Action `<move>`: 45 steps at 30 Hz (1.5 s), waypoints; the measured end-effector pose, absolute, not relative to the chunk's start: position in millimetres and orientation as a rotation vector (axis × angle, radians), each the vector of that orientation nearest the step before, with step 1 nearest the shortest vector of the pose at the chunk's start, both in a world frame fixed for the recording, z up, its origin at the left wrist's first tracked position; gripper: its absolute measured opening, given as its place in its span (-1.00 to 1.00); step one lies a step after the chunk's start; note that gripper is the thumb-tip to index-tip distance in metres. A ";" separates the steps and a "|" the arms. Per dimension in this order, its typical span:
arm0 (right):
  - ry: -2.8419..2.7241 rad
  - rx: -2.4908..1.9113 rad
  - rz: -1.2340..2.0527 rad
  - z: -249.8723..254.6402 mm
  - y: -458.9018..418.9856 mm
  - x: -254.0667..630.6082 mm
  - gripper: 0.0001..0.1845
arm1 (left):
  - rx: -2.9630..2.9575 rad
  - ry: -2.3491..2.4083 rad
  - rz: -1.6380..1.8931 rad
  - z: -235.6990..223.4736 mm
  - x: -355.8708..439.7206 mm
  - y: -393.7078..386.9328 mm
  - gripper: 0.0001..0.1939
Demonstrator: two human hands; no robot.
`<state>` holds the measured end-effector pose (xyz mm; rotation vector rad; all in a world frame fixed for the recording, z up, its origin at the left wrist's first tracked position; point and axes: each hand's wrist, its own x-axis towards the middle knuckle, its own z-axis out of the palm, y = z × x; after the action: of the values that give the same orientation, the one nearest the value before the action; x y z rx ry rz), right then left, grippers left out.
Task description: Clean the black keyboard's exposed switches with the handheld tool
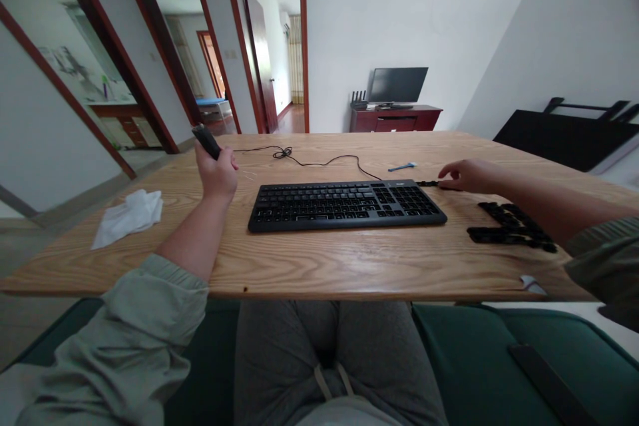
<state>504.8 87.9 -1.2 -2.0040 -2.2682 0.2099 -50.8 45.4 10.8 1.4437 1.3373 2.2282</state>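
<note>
Head: one keyboard (344,205); left hand (218,173), nine o'clock, grips one black object (206,140); right hand (462,176), three o'clock, at black pieces (428,184), pinch unclear.

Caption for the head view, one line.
Left hand grips a dark object; right hand touches black pieces beside the keyboard.

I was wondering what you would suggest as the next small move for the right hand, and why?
I would probably pinch the nearest of the small black pieces, possibly keycaps: the right hand has its fingers low at the end of that row, by the keyboard's far right corner, while the left hand is occupied, gripping a black object.
</note>
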 end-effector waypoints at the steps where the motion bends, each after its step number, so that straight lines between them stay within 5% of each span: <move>1: -2.226 -2.005 0.174 4.6 86.9 502.1 -0.69 | 1.446 1.319 2.235 10.9 -50.5 45.5 -0.77; 6: -2.053 -1.794 0.046 47.1 72.9 447.7 -0.63 | 1.508 1.183 2.117 13.9 -39.0 37.4 -0.88; 13: -2.285 -0.979 0.449 58.5 4.8 258.0 -0.55 | 2.155 1.085 1.981 35.7 -2.1 0.5 -0.95; 15: -2.355 -0.838 0.558 44.2 -7.6 212.2 -0.49 | 2.337 1.027 1.834 44.7 5.1 -8.6 -0.88; 18: -2.326 -0.639 0.595 21.9 -9.3 170.1 -0.71 | 2.455 1.009 1.537 49.8 9.3 -15.1 -0.70; 25: -2.152 -0.727 0.573 -4.6 7.5 159.2 -0.82 | 2.098 1.005 1.340 23.9 7.6 -8.5 -0.54; 31: -2.125 -0.738 0.553 -11.9 7.6 162.0 -0.86 | 1.887 0.928 1.308 19.2 13.4 -8.4 -0.61; 45: -1.850 -0.779 0.775 -9.9 9.9 168.1 -0.75 | 1.963 1.169 1.108 16.8 -29.4 2.7 -0.54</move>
<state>168.1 9.9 -9.9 -0.7787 -1.8497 0.7746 -29.4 2.7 16.8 1.9625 1.1689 1.1079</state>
